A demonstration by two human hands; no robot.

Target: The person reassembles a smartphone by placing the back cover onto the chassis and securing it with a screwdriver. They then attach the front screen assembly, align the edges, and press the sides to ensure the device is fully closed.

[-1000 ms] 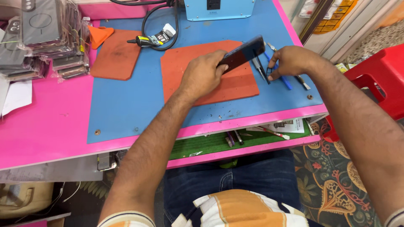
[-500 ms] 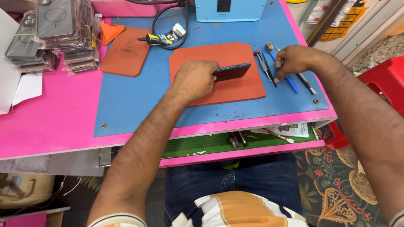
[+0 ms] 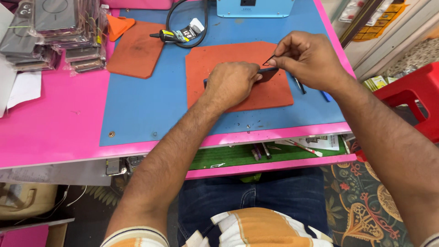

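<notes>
1. Hands first: our left hand [image 3: 231, 84] is curled down over a dark flat device [image 3: 267, 73], pinning it to the larger orange mat [image 3: 238, 55], with only the device's right end showing past the knuckles.
2. Our right hand [image 3: 311, 59] is closed in a pinch, thumb and forefinger gripping a thin dark pick [image 3: 269, 60] whose tip sits just above the device's exposed end.
3. We see the larger orange mat lying on a blue mat [image 3: 141, 110] that covers the pink worktop [image 3: 50, 132].
4. Just beside our right hand, partly hidden under it, lie a slim dark tool [image 3: 299, 85] and a blue tool [image 3: 325, 96] on the blue mat.
5. To our left a smaller orange mat [image 3: 135, 52] lies near a black and yellow tool [image 3: 176, 35] ringed by a black cable [image 3: 170, 18].
6. At the far edge stands a light blue box-shaped machine [image 3: 256, 7].
7. Stacks of bagged dark cases [image 3: 50, 32] sit at the far left of the worktop.
</notes>
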